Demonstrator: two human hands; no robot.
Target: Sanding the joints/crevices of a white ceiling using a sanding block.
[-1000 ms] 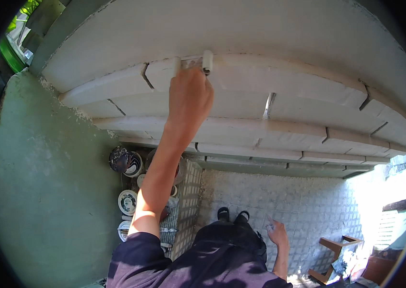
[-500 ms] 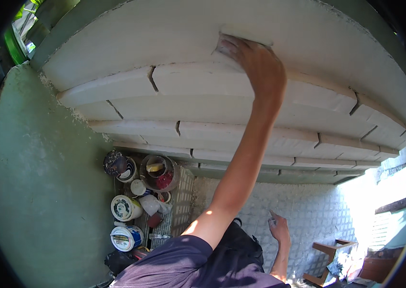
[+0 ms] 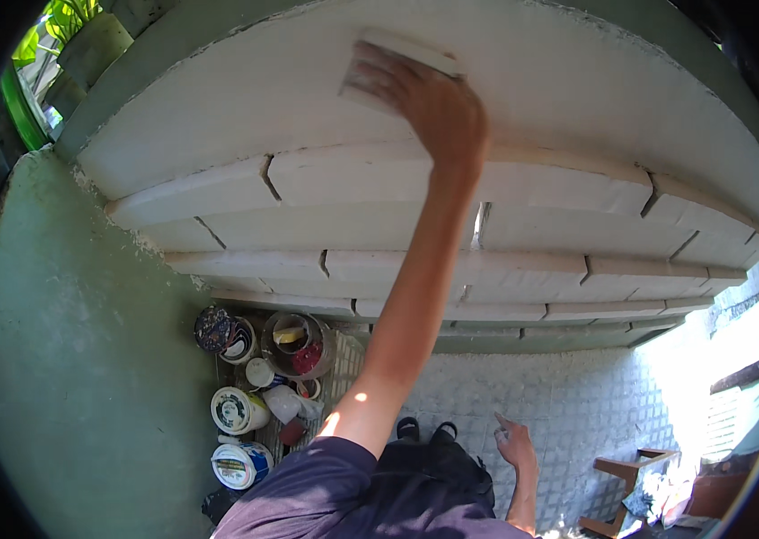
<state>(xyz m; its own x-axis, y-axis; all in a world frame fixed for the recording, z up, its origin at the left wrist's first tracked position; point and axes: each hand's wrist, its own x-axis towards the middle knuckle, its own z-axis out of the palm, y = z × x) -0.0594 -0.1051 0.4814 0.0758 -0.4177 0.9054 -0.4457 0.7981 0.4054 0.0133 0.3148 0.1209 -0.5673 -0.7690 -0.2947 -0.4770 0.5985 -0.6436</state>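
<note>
My left hand [image 3: 420, 99] is pressed to the upper band of the white wall [image 3: 577, 99], its fingers closed over a flat, pale rectangular pad [image 3: 411, 52]. The pad's long edge shows above the knuckles, and one corner sticks out past the fingertips; motion blurs both. What the pad is made of, I cannot tell. Lower down at the right, my right hand [image 3: 514, 444] hangs beside my body over the floor. Its index finger is stretched out and the others are partly curled, with pale dust on them. Nothing shows in that hand.
Below my left hand run stepped white ledges [image 3: 344, 168] with dark vertical grooves. A green wall [image 3: 83, 359] stands at left. Paint buckets [image 3: 240, 411] and a round tub [image 3: 330, 346] crowd the lower left corner. A wooden stool [image 3: 617, 472] is on the tiled floor [image 3: 559, 395] at right.
My left hand has slid left and slightly upward along the wall with the pad. My right hand has dropped a little. The view has shifted, and my feet now show.
</note>
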